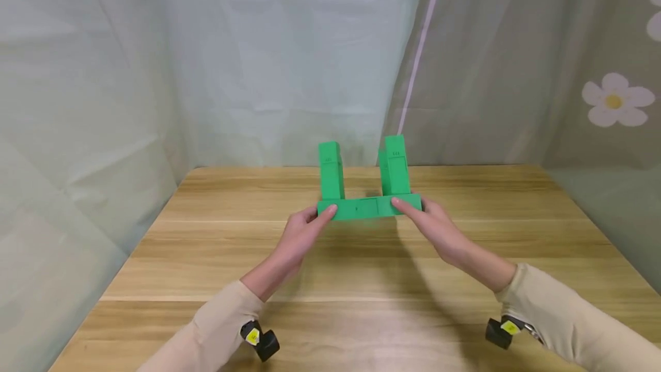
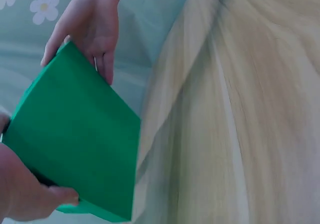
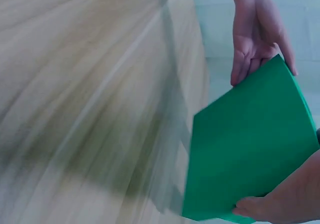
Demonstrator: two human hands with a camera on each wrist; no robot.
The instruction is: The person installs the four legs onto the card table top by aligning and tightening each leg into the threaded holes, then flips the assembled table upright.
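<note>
I see my left hand [image 1: 302, 234] and right hand [image 1: 434, 227] each gripping one end of the green U-shaped block piece [image 1: 368, 208], thumbs on its near face and fingers curled underneath. It is held just above the far middle of the light wooden table [image 1: 361, 303], its two posts pointing up, in front of the pale curtain [image 1: 268, 62].

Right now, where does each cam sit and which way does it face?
Head: worn on the head, looking forward and down at the wooden table; shows left hand, right hand, both sleeves, holding the green block piece.
Left wrist: at the left wrist, looking across the piece's underside toward the right hand.
Right wrist: mirrored, toward the left hand.
Shared: both wrist views show the piece and both hands.
</note>
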